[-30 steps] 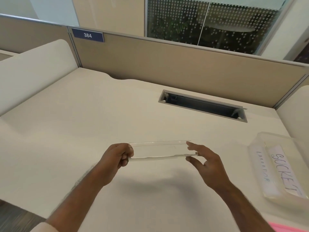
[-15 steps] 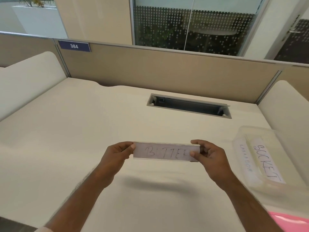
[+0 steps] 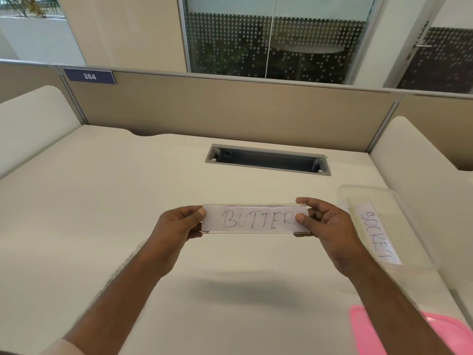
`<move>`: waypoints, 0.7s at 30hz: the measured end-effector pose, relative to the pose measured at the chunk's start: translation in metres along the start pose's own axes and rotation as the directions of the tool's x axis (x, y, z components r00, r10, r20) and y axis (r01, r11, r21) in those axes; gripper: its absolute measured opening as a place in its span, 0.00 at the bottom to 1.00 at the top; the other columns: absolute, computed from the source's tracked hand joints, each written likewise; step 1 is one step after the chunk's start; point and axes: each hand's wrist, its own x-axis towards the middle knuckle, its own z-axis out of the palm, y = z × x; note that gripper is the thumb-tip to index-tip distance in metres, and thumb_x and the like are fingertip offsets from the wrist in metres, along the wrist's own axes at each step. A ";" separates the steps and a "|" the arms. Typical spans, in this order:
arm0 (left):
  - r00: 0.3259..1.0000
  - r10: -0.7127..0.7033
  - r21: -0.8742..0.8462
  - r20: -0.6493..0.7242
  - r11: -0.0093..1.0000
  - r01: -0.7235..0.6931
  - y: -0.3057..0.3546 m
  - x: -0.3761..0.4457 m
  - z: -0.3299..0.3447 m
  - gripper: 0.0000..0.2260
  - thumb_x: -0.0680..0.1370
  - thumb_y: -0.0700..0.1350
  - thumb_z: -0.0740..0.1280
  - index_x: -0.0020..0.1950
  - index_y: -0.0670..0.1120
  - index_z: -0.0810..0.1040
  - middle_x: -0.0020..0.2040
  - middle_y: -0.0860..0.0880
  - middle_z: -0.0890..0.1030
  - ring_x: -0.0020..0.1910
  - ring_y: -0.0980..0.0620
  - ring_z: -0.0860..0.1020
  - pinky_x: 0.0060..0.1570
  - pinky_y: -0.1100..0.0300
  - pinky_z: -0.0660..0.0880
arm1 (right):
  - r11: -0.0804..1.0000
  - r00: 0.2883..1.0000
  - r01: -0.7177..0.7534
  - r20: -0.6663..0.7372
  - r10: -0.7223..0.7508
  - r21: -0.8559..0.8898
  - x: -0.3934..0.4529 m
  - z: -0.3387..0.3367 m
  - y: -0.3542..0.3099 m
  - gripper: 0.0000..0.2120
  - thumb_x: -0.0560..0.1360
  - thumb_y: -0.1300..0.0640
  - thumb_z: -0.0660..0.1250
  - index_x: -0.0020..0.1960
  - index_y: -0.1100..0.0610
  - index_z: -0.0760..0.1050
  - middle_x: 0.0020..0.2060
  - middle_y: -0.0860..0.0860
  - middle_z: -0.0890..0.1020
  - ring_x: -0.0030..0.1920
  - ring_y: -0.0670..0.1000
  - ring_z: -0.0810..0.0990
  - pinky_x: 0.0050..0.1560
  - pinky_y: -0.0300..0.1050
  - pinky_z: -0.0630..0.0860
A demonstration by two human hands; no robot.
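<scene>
Both hands, left (image 3: 179, 222) and right (image 3: 323, 225), pinch the BUTTER label (image 3: 252, 219) up, readable; placing remains, perhaps with the tub (image 3: 399, 208) at 3 o'clock.

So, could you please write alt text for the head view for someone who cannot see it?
A left hand and a right hand pinch the two ends of a clear label holder reading BUTTER, held above a cream desk. To the right on the desk lies a clear container with a SOCKET slip; a pink object shows bottom right.
</scene>
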 end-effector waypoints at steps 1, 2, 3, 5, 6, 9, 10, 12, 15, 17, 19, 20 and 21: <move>1.000 0.002 -0.010 0.001 1.000 -0.002 0.001 0.000 0.004 0.09 0.81 0.42 0.66 0.55 0.42 0.85 0.53 0.39 0.86 0.46 0.46 0.81 0.47 0.55 0.74 | 1.000 1.000 0.002 0.003 -0.002 0.000 0.000 -0.004 -0.002 0.14 0.75 0.68 0.68 0.56 0.54 0.81 0.42 0.67 0.76 0.45 0.55 0.83 0.40 0.47 0.82; 1.000 0.003 -0.022 0.000 1.000 -0.003 0.002 0.000 0.007 0.09 0.81 0.42 0.66 0.54 0.43 0.86 0.51 0.41 0.87 0.46 0.47 0.81 0.47 0.55 0.74 | 1.000 1.000 0.005 0.006 -0.005 0.006 0.000 -0.008 -0.003 0.14 0.75 0.68 0.67 0.56 0.53 0.81 0.40 0.64 0.75 0.44 0.55 0.82 0.40 0.47 0.82; 1.000 0.005 -0.031 0.000 1.000 -0.005 0.003 0.001 0.011 0.09 0.80 0.42 0.66 0.53 0.44 0.86 0.50 0.42 0.87 0.46 0.48 0.81 0.47 0.56 0.74 | 1.000 1.000 0.006 0.008 -0.007 0.014 -0.001 -0.011 -0.004 0.14 0.76 0.68 0.66 0.56 0.53 0.81 0.39 0.62 0.75 0.44 0.55 0.81 0.41 0.47 0.83; 1.000 0.012 -0.034 0.009 0.999 -0.011 0.006 0.001 0.018 0.08 0.80 0.42 0.66 0.52 0.45 0.86 0.49 0.45 0.88 0.44 0.50 0.82 0.45 0.57 0.74 | 1.000 1.000 0.007 0.007 -0.008 0.024 -0.002 -0.019 -0.007 0.14 0.77 0.67 0.65 0.56 0.53 0.82 0.37 0.58 0.76 0.45 0.54 0.81 0.41 0.48 0.83; 1.000 0.015 -0.036 0.013 0.999 -0.014 0.006 0.001 0.021 0.09 0.80 0.42 0.66 0.52 0.45 0.86 0.48 0.45 0.88 0.44 0.50 0.82 0.45 0.58 0.74 | 1.000 1.000 0.007 0.007 -0.007 0.023 -0.003 -0.023 -0.007 0.14 0.78 0.67 0.64 0.56 0.52 0.82 0.36 0.55 0.78 0.45 0.54 0.81 0.42 0.48 0.82; 0.999 0.022 -0.049 0.023 0.999 -0.021 0.007 0.000 0.028 0.09 0.81 0.42 0.66 0.50 0.46 0.87 0.48 0.45 0.88 0.42 0.51 0.82 0.45 0.57 0.74 | 0.999 1.000 0.006 0.013 -0.006 0.031 -0.004 -0.033 -0.011 0.14 0.78 0.67 0.63 0.56 0.52 0.82 0.38 0.55 0.80 0.48 0.56 0.81 0.42 0.49 0.82; 0.999 0.025 -0.050 0.025 0.998 -0.023 0.008 -0.001 0.030 0.10 0.81 0.42 0.66 0.50 0.46 0.87 0.48 0.45 0.88 0.42 0.51 0.82 0.45 0.57 0.74 | 1.000 1.000 0.008 0.013 -0.008 0.029 -0.005 -0.035 -0.012 0.14 0.79 0.66 0.63 0.56 0.53 0.82 0.39 0.57 0.79 0.49 0.57 0.81 0.43 0.49 0.82; 0.999 0.030 -0.047 0.024 0.999 -0.028 0.009 -0.002 0.034 0.09 0.81 0.42 0.66 0.51 0.45 0.87 0.48 0.46 0.88 0.41 0.52 0.82 0.45 0.57 0.74 | 1.000 1.000 0.012 0.009 -0.012 0.016 -0.006 -0.039 -0.014 0.14 0.79 0.66 0.63 0.56 0.52 0.82 0.41 0.60 0.79 0.50 0.59 0.81 0.42 0.48 0.83; 0.999 0.034 -0.041 0.021 0.999 -0.033 0.009 -0.003 0.039 0.09 0.81 0.42 0.65 0.53 0.44 0.86 0.48 0.46 0.88 0.42 0.52 0.82 0.45 0.58 0.74 | 1.000 1.000 0.008 0.012 -0.008 0.014 -0.007 -0.044 -0.016 0.14 0.79 0.66 0.63 0.56 0.52 0.82 0.41 0.60 0.80 0.51 0.59 0.81 0.42 0.48 0.83; 0.999 0.034 -0.044 0.018 0.998 -0.033 0.010 -0.003 0.041 0.09 0.81 0.41 0.65 0.53 0.44 0.86 0.48 0.46 0.87 0.42 0.52 0.82 0.45 0.58 0.74 | 1.000 1.000 0.004 0.018 -0.004 0.006 -0.007 -0.046 -0.018 0.14 0.79 0.66 0.63 0.57 0.53 0.82 0.44 0.65 0.80 0.52 0.60 0.81 0.43 0.49 0.83; 0.999 0.035 -0.046 0.016 0.998 -0.034 0.010 -0.003 0.044 0.09 0.81 0.42 0.65 0.54 0.43 0.85 0.48 0.45 0.87 0.42 0.52 0.82 0.45 0.58 0.74 | 1.000 1.000 0.001 0.020 -0.002 0.007 -0.008 -0.047 -0.019 0.14 0.79 0.66 0.63 0.57 0.54 0.81 0.47 0.66 0.81 0.52 0.60 0.81 0.43 0.48 0.83; 0.999 0.035 -0.046 0.015 0.998 -0.035 0.010 -0.003 0.045 0.09 0.81 0.41 0.65 0.54 0.43 0.85 0.48 0.45 0.87 0.42 0.52 0.82 0.45 0.58 0.74 | 1.000 1.000 0.001 0.020 -0.001 0.010 -0.008 -0.048 -0.020 0.13 0.79 0.66 0.63 0.57 0.54 0.81 0.46 0.64 0.81 0.52 0.59 0.81 0.43 0.48 0.83; 0.999 0.036 -0.047 0.015 0.998 -0.035 0.010 -0.004 0.046 0.09 0.81 0.41 0.65 0.54 0.43 0.85 0.49 0.45 0.87 0.42 0.52 0.82 0.45 0.58 0.74 | 1.000 1.000 0.001 0.020 -0.001 0.014 -0.008 -0.049 -0.020 0.13 0.78 0.66 0.63 0.57 0.53 0.81 0.45 0.61 0.82 0.51 0.57 0.82 0.42 0.47 0.83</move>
